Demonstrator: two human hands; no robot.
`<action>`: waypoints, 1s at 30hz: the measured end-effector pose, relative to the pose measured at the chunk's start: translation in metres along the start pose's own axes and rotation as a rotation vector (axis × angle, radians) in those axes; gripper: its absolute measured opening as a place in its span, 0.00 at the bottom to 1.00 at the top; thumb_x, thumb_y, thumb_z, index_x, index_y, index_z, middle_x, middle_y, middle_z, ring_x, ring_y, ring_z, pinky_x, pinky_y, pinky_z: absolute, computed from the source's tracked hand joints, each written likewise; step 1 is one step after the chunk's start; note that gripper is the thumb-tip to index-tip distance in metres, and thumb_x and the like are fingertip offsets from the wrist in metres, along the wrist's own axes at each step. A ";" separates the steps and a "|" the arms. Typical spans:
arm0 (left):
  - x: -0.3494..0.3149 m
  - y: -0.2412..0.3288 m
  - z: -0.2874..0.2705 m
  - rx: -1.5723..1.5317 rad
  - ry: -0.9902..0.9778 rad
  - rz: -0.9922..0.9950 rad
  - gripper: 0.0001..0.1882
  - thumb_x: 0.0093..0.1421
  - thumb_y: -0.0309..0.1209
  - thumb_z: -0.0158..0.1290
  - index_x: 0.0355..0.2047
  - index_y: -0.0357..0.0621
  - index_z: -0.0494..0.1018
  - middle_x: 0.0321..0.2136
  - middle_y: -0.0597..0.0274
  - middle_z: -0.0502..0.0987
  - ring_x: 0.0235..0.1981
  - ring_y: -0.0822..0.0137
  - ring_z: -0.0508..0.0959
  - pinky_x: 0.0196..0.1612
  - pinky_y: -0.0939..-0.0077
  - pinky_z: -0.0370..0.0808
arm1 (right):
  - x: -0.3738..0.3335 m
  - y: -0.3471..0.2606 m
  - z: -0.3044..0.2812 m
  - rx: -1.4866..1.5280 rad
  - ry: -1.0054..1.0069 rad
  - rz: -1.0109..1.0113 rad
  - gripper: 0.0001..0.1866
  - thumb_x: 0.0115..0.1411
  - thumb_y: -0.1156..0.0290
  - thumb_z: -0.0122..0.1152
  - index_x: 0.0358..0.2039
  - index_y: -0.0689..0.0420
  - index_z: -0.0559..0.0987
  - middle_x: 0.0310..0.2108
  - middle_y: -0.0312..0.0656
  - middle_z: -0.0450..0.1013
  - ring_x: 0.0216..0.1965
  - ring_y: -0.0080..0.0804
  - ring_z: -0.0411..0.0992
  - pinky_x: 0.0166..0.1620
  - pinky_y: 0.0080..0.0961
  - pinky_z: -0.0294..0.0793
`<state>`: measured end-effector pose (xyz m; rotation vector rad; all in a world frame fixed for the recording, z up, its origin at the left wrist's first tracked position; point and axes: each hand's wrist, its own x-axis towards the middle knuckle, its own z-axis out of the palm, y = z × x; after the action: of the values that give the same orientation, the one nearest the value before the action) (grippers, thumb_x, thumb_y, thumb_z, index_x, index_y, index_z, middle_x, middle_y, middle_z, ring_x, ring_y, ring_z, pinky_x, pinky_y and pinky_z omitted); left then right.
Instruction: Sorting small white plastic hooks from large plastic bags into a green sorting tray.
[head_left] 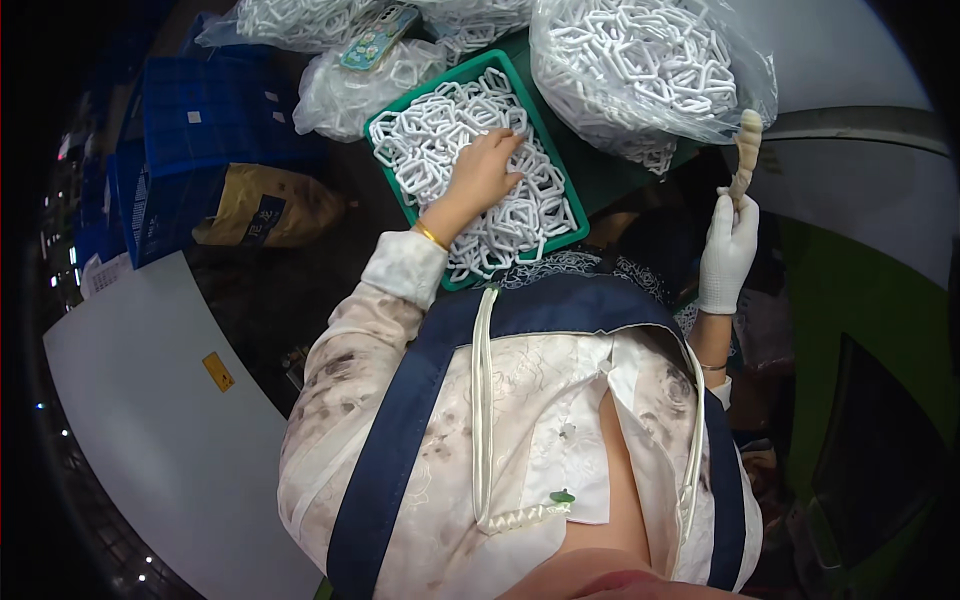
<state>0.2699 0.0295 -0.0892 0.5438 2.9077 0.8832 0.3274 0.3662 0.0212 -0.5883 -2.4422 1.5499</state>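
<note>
My bare left hand [487, 170] rests on a heap of white hexagonal rings [430, 135] in a green tray [553, 150]. Its fingers are loosely bent with the thumb apart, and I see nothing gripped in it. Off to the right, my right hand [729, 250] wears a white glove. It is closed on the lower end of a beige, ribbed, finger-shaped piece [746, 150], which points upward. What exactly that piece is I cannot make out.
Clear plastic bags of similar white rings, including a large bag [650, 65], lie beyond the tray. A phone in a patterned case [380, 38] lies on a smaller bag. Blue crates [200, 130] and a brown paper sack [265, 205] stand left, near a pale grey panel [160, 400].
</note>
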 end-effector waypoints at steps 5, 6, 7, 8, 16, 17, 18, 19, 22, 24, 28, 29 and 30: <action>0.009 0.006 0.002 0.146 -0.026 -0.011 0.25 0.45 0.35 0.69 0.45 0.51 0.77 0.44 0.58 0.75 0.47 0.52 0.74 0.49 0.57 0.71 | -0.002 -0.011 0.007 -0.030 -0.053 0.001 0.12 0.72 0.67 0.52 0.46 0.63 0.75 0.38 0.36 0.76 0.36 0.19 0.68 0.44 0.21 0.70; 0.008 0.005 0.000 0.145 -0.022 -0.016 0.25 0.45 0.35 0.69 0.45 0.51 0.77 0.44 0.58 0.75 0.47 0.52 0.74 0.49 0.57 0.71 | -0.002 -0.012 0.008 -0.035 -0.057 -0.010 0.12 0.72 0.67 0.52 0.46 0.63 0.75 0.38 0.36 0.76 0.36 0.19 0.68 0.44 0.21 0.70; 0.011 0.007 -0.004 0.174 -0.053 0.001 0.24 0.45 0.35 0.69 0.44 0.51 0.77 0.43 0.59 0.76 0.48 0.53 0.74 0.49 0.58 0.70 | -0.002 -0.013 0.008 -0.038 -0.056 -0.013 0.12 0.72 0.67 0.52 0.46 0.63 0.75 0.38 0.36 0.76 0.36 0.19 0.68 0.44 0.21 0.70; 0.013 0.009 -0.008 0.203 -0.083 0.018 0.24 0.44 0.35 0.69 0.43 0.51 0.77 0.42 0.61 0.77 0.49 0.54 0.73 0.50 0.58 0.69 | -0.001 -0.015 0.008 -0.037 -0.059 -0.011 0.12 0.72 0.67 0.53 0.46 0.63 0.75 0.38 0.36 0.76 0.36 0.19 0.68 0.43 0.21 0.70; 0.010 -0.012 -0.015 0.144 -0.351 0.102 0.20 0.47 0.36 0.67 0.42 0.52 0.77 0.42 0.68 0.79 0.51 0.59 0.73 0.50 0.55 0.66 | -0.004 -0.023 0.013 -0.038 -0.090 -0.052 0.12 0.71 0.67 0.53 0.44 0.63 0.76 0.33 0.35 0.73 0.33 0.18 0.65 0.40 0.21 0.69; 0.007 -0.013 -0.013 0.101 -0.327 0.104 0.19 0.49 0.35 0.66 0.42 0.52 0.77 0.42 0.68 0.79 0.52 0.59 0.73 0.50 0.55 0.65 | -0.005 -0.025 0.014 -0.037 -0.097 -0.039 0.12 0.71 0.67 0.53 0.44 0.63 0.76 0.32 0.34 0.72 0.32 0.18 0.65 0.39 0.20 0.68; 0.005 -0.014 -0.011 0.058 -0.303 0.105 0.19 0.50 0.35 0.65 0.43 0.52 0.77 0.42 0.68 0.79 0.53 0.60 0.72 0.51 0.55 0.65 | -0.005 -0.027 0.014 -0.035 -0.104 -0.026 0.11 0.71 0.67 0.53 0.43 0.63 0.76 0.30 0.34 0.71 0.31 0.18 0.64 0.38 0.20 0.68; 0.004 -0.014 -0.011 0.022 -0.301 0.081 0.18 0.51 0.36 0.64 0.43 0.50 0.77 0.42 0.64 0.79 0.51 0.58 0.74 0.51 0.56 0.66 | -0.005 -0.026 0.014 -0.035 -0.101 -0.029 0.11 0.71 0.67 0.53 0.43 0.63 0.76 0.30 0.34 0.71 0.31 0.18 0.64 0.38 0.20 0.68; 0.008 -0.018 -0.013 -0.087 -0.216 -0.050 0.21 0.50 0.42 0.64 0.44 0.49 0.79 0.37 0.60 0.81 0.44 0.54 0.78 0.49 0.55 0.69 | -0.005 -0.026 0.012 -0.044 -0.094 -0.072 0.11 0.71 0.67 0.53 0.43 0.63 0.76 0.30 0.33 0.70 0.31 0.18 0.63 0.38 0.20 0.67; 0.013 -0.021 -0.017 -0.129 -0.194 -0.082 0.21 0.50 0.44 0.65 0.41 0.47 0.79 0.34 0.57 0.82 0.39 0.53 0.80 0.45 0.57 0.72 | -0.007 -0.031 0.011 -0.033 -0.105 -0.047 0.11 0.71 0.67 0.53 0.43 0.63 0.76 0.29 0.33 0.70 0.31 0.18 0.64 0.38 0.20 0.67; 0.031 -0.022 -0.036 -0.156 -0.297 -0.241 0.21 0.51 0.46 0.65 0.35 0.41 0.81 0.29 0.53 0.83 0.31 0.53 0.82 0.37 0.64 0.77 | -0.007 -0.029 0.009 -0.032 -0.083 -0.080 0.11 0.71 0.67 0.53 0.43 0.63 0.76 0.30 0.34 0.70 0.31 0.18 0.64 0.38 0.20 0.68; 0.034 -0.024 -0.038 -0.167 -0.362 -0.229 0.19 0.52 0.42 0.65 0.35 0.40 0.80 0.26 0.55 0.79 0.27 0.63 0.78 0.33 0.69 0.72 | -0.008 -0.030 0.009 -0.039 -0.081 -0.075 0.11 0.71 0.67 0.53 0.43 0.63 0.76 0.30 0.34 0.70 0.31 0.18 0.64 0.39 0.21 0.68; 0.037 -0.025 -0.040 -0.166 -0.362 -0.226 0.19 0.52 0.42 0.65 0.35 0.40 0.80 0.26 0.55 0.79 0.27 0.63 0.78 0.33 0.69 0.72 | -0.009 -0.030 0.008 -0.046 -0.079 -0.070 0.11 0.71 0.67 0.53 0.43 0.63 0.76 0.30 0.34 0.70 0.31 0.19 0.64 0.39 0.21 0.68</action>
<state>0.2214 0.0014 -0.0677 0.3151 2.4830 0.8786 0.3257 0.3444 0.0451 -0.4523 -2.5339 1.5213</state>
